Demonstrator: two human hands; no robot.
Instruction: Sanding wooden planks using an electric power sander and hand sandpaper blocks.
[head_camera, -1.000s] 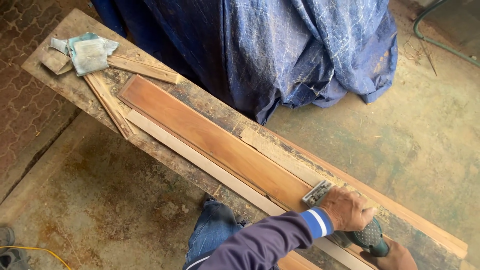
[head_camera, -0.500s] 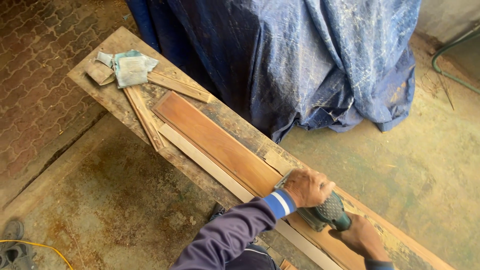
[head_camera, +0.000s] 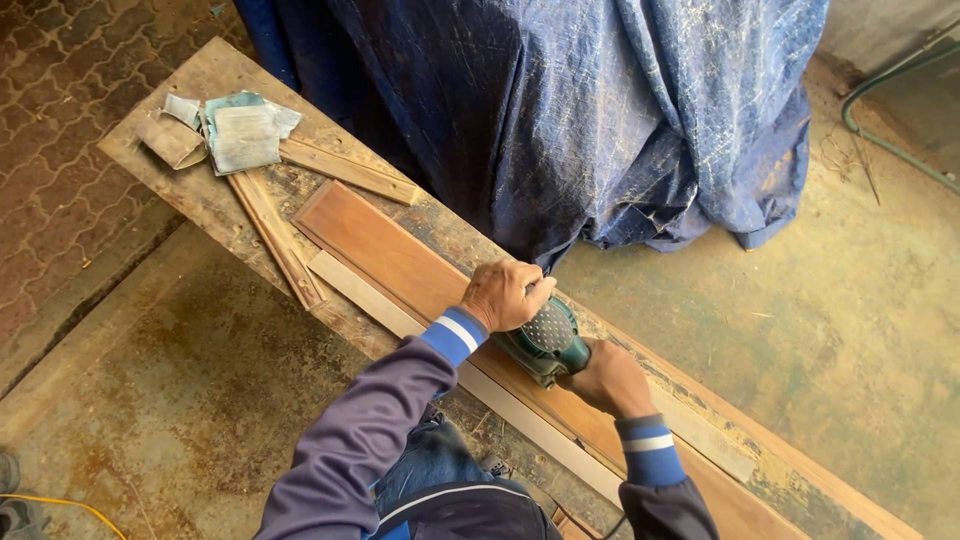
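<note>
The fingers (head_camera: 528, 290) of the left hand (head_camera: 505, 295) are closed over the front of the green sander (head_camera: 545, 342), and the right hand (head_camera: 610, 378) grips its rear handle, fingers wrapped around it. The sander sits flat on the reddish board (head_camera: 385, 250), about at the middle of its length. One second ago it was near the lower end of the board; now it is moved well up along it, toward the far end, so the sanding passes along the grain. The board lies on the long bench (head_camera: 190, 190), between a pale strip (head_camera: 365, 292) and thin slats (head_camera: 270, 235). Worn sandpaper sheets (head_camera: 240, 135) lie at the bench's far end, beside a blue tarp (head_camera: 600, 110).
</note>
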